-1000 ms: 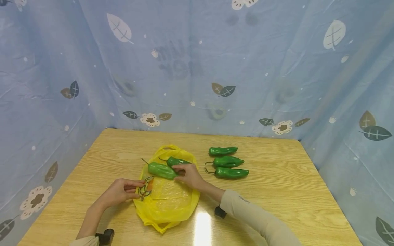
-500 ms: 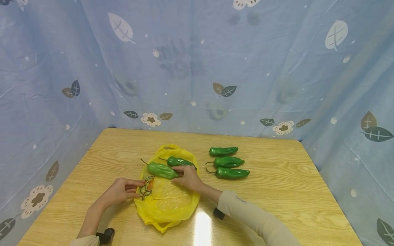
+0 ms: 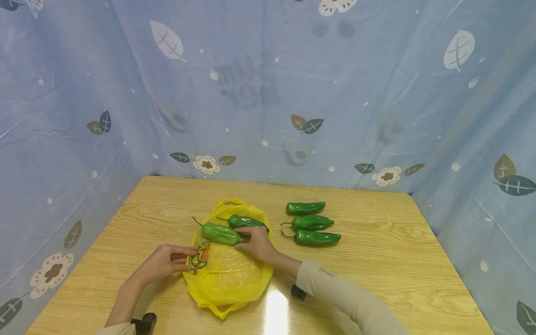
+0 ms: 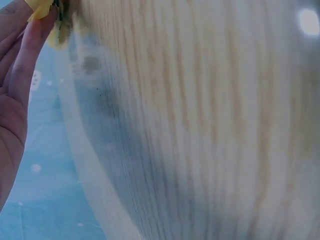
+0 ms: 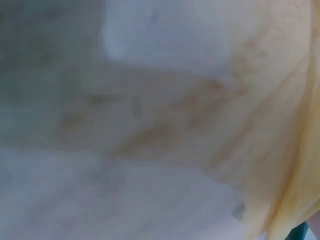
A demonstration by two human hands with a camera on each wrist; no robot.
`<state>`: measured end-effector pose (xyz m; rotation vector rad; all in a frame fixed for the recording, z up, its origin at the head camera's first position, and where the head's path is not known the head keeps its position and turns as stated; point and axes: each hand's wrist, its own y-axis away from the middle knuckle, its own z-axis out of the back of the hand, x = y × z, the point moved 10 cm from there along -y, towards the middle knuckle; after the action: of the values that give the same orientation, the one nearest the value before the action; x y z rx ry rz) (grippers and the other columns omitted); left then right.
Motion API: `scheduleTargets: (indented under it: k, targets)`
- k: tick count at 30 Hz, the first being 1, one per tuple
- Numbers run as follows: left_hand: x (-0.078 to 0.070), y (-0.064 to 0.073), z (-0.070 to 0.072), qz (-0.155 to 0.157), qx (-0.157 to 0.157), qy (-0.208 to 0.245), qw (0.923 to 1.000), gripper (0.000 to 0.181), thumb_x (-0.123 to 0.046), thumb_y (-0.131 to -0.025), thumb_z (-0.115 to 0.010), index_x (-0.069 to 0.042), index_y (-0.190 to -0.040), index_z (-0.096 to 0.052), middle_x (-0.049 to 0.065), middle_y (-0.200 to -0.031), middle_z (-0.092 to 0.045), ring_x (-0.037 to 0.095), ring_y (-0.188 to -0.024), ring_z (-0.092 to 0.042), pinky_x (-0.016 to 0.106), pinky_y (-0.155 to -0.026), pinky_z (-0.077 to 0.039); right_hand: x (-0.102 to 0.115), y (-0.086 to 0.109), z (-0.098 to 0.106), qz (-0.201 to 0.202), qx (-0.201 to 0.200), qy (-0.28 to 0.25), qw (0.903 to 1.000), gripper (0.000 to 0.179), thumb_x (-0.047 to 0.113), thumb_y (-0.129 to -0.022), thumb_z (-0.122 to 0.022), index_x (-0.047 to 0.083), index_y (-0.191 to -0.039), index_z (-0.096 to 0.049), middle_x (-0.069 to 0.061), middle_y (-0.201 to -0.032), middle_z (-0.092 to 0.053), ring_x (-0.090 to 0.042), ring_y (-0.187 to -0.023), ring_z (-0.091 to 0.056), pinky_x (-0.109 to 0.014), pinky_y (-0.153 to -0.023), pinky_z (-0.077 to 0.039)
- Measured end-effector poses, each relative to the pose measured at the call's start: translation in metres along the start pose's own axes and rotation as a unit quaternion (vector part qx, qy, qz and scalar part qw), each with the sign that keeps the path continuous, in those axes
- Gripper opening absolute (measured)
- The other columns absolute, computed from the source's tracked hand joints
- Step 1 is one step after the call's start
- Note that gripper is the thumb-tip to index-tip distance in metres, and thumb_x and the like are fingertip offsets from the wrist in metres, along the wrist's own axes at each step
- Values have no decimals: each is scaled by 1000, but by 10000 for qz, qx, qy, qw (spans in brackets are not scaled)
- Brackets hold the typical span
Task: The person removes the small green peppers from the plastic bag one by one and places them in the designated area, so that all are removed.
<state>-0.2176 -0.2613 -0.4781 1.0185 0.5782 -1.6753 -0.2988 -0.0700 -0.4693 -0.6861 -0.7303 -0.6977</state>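
Note:
A yellow plastic bag lies on the wooden table, with a printed picture near its left edge. My left hand pinches that left edge; in the left wrist view a bit of yellow film shows at the fingertips. On the upper part of the bag is a lighter green pepper, its stem pointing up and left. My right hand holds this pepper by its tip end, thumb below and fingers above. Just behind lies a darker green pepper, its right end close to the right hand's fingers.
Three green peppers lie in a column right of the bag: a far one, a middle one and a near one. A blue patterned curtain surrounds the table at the back and sides.
The right hand has shifted slightly off the darker pepper, so more of that pepper shows. The left hand and the bag look unmoved; the whole view drifts slightly.

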Motion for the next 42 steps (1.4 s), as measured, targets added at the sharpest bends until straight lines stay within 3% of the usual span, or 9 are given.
scheduleTargets:
  k: [7,10,21,25,27,31,37,40,42]
  targets:
    - [1,0,1,-22,-22,25,10000,40,-15,-84,-74,1,-120,-66,22,-132,-56,36,-114,-57,28,-89,-55,10,-5,2,225,250,685,9971,38,9,-79,-79,-2,-114,-69,-13,-108,-70,-20,-90,-69,-14,-71,-56]
    - [2,0,1,-11,-30,44,10000,40,-15,-84,-74,1,-119,-66,22,-132,-56,36,-114,-57,28,-89,-56,11,-7,2,134,332,860,9957,41,14,-77,-82,0,-114,-69,-11,-107,-71,-17,-89,-68,-15,-72,-56]
    - [2,0,2,122,-96,15,9999,40,-13,-83,-75,3,-119,-66,24,-132,-54,39,-115,-56,28,-89,-55,4,-14,4,-68,435,920,9948,35,21,-76,-83,3,-105,-74,-8,-96,-74,-12,-78,-67,-14,-67,-54]
    - [1,0,2,183,-68,19,9998,40,-14,-84,-74,4,-119,-65,25,-132,-54,40,-115,-56,28,-87,-56,3,-13,9,-37,490,649,9967,35,19,-78,-80,1,-107,-73,-11,-99,-73,-3,-70,-59,-11,-64,-48]
    - [2,1,1,210,-42,46,9998,41,-14,-84,-74,3,-120,-65,25,-133,-53,41,-115,-56,28,-86,-57,5,-11,12,-8,512,494,9975,35,17,-79,-78,-1,-109,-72,-13,-99,-72,-1,-58,-46,-11,-57,-41]
    - [3,0,-1,188,27,75,9998,42,-14,-84,-74,4,-121,-64,25,-133,-53,41,-116,-56,28,-87,-56,8,-4,19,-105,605,252,9978,37,15,-83,-74,-3,-114,-69,-17,-79,-71,-2,-45,-21,-13,-47,-28]
    - [7,3,1,172,3,46,9998,45,-15,-84,-75,5,-122,-63,25,-131,-55,39,-115,-57,27,-88,-56,15,8,29,-307,854,271,9955,38,16,-86,-71,-2,-119,-67,-8,-50,-54,-2,-41,-11,-15,-43,-22]
    - [8,2,2,168,-12,-20,9999,46,-17,-83,-76,5,-121,-64,25,-130,-55,35,-113,-58,25,-87,-56,21,16,37,-268,987,305,9943,38,16,-86,-70,-3,-119,-66,3,-40,-30,-3,-42,-10,-15,-43,-18]
    - [7,1,2,151,-25,-62,9999,46,-17,-82,-76,4,-121,-65,25,-130,-56,33,-112,-59,24,-86,-56,22,23,43,-275,1037,228,9940,39,16,-87,-70,-3,-120,-65,10,-42,-21,-4,-42,-11,-16,-42,-17]
